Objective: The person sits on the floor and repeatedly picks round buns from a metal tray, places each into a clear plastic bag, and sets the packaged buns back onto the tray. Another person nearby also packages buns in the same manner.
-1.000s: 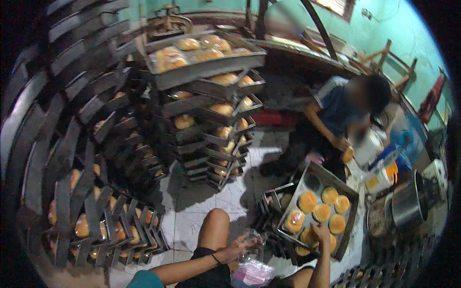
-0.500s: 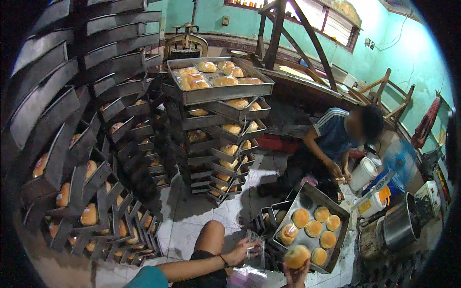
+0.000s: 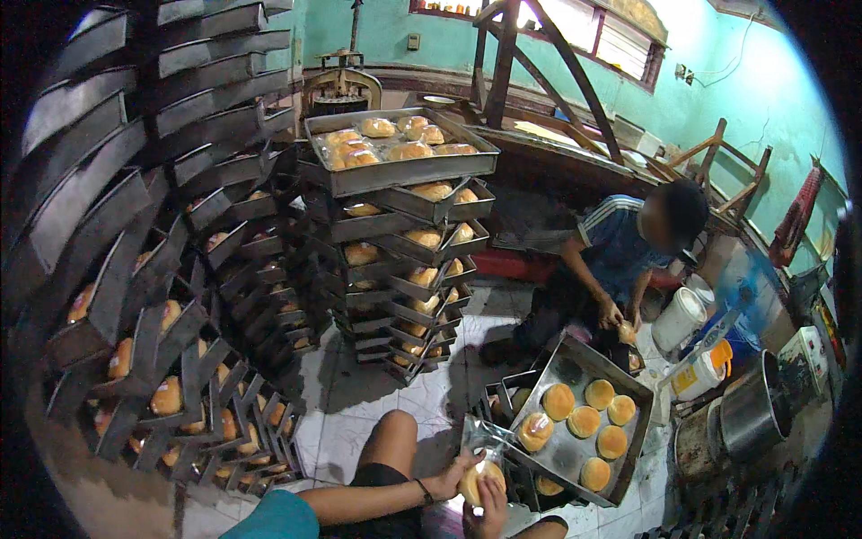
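My left hand (image 3: 452,478) grips a clear plastic bag (image 3: 483,435) above my lap. A round golden bun (image 3: 474,486) is at the bag, with my right hand (image 3: 488,514) closed round its right side. Whether the bun is inside the bag or only against its mouth, I cannot tell. Just to the right, a tilted metal tray (image 3: 629,446) carries several bare buns (image 3: 584,420). One bun (image 3: 535,431) at its left edge has a shiny wrapped look.
A tall stack of metal pans (image 3: 415,176) with bagged bread stands ahead. More stacked pans (image 3: 85,355) fill the left. A co-worker (image 3: 620,242) sits at the right, both hands on a small bread-like piece. White buckets (image 3: 696,375) and a metal pot (image 3: 754,409) stand beyond the tray.
My right hand has brought the bun left from over the tray's near corner to the plastic bag. The co-worker's hands have shifted slightly, and the whole view has moved a little.
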{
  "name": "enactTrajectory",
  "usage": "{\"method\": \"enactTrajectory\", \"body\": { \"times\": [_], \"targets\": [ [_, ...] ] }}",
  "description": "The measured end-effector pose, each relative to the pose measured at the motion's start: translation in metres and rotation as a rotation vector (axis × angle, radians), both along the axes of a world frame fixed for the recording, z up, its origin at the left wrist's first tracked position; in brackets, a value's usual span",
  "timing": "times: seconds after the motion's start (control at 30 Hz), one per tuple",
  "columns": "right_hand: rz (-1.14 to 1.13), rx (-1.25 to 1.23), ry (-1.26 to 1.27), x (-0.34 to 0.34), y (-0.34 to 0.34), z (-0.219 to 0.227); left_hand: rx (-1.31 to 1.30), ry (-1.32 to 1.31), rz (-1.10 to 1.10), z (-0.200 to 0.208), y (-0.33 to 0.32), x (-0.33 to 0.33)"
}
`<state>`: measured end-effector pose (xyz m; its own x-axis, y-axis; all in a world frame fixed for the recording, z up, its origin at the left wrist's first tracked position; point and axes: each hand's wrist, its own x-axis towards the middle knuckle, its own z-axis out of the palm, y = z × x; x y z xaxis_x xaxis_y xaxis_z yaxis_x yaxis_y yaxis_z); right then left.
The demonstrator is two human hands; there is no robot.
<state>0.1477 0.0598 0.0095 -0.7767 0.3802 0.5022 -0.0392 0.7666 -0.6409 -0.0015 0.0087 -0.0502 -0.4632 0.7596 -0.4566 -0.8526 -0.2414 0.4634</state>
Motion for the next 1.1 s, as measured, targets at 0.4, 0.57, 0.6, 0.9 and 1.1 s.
{"method": "enactTrajectory", "body": {
  "times": [0.4, 0.57, 0.6, 0.9, 1.1],
  "targets": [
    [-0.017, -0.703, -0.069, -0.026, -0.028, 0.001, -0.002, 0.031, -0.177, 0.008, -0.028, -0.008],
    [0.083, -0.197, -0.238, -0.021, -0.031, -0.028, -0.103, 0.133, -0.093, -0.010, -0.029, 0.015],
    [0.057, -0.366, -0.280, -0.020, -0.028, -0.029, -0.096, 0.094, -0.200, -0.010, -0.031, 0.014],
    [-0.200, 0.113, -0.285, -0.014, -0.024, 0.019, 0.232, -0.150, -0.148, 0.008, -0.029, -0.015],
    [0.060, -0.251, -0.546, -0.007, -0.035, 0.047, 0.063, 0.003, -0.048, 0.017, -0.021, -0.023]
  ]
}}
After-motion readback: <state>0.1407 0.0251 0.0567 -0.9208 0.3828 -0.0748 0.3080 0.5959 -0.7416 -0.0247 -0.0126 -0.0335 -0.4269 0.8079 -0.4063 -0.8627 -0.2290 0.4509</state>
